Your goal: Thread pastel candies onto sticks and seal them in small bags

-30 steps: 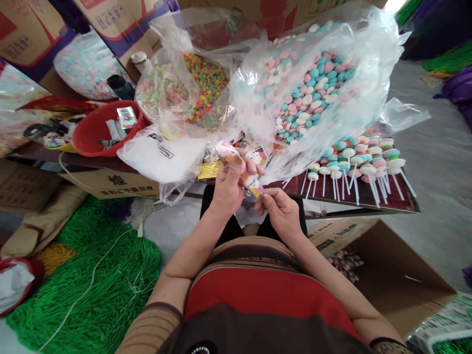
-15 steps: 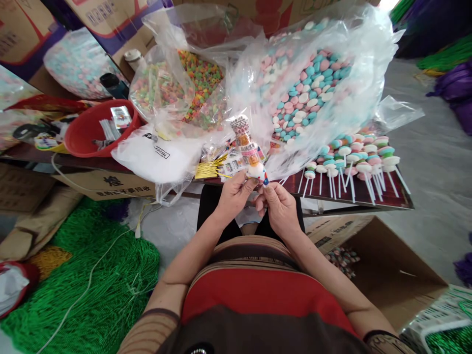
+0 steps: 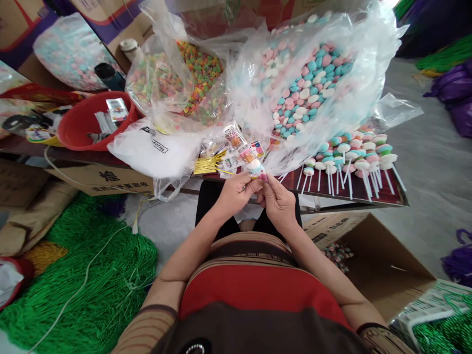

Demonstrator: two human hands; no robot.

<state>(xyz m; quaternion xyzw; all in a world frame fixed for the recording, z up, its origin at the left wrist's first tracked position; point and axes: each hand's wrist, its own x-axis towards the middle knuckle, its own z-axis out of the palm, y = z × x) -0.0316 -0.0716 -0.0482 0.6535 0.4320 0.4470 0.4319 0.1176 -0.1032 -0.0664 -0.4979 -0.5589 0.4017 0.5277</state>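
Observation:
Both my hands meet at the table's front edge around one wrapped lollipop (image 3: 248,156), a candy on a stick inside a clear printed sleeve that points up and left. My left hand (image 3: 236,191) pinches the sleeve just below the candy. My right hand (image 3: 277,199) grips the lower end, where the stick is hidden by the fingers. A bundle of gold twist ties (image 3: 209,164) lies on the table just left of my hands. Unwrapped pastel lollipops (image 3: 354,157) lie in rows to the right.
Large clear bags hold pastel candy discs (image 3: 306,93) and multicoloured ring candies (image 3: 201,78). A red basin (image 3: 79,130) and a white bag (image 3: 155,150) sit at the left. An open cardboard box (image 3: 372,265) stands on the floor right; green netting (image 3: 84,280) lies left.
My hands turned the wrapped lollipop from lying low between them to pointing up, then tilted it left, with both hands closing together at its base.

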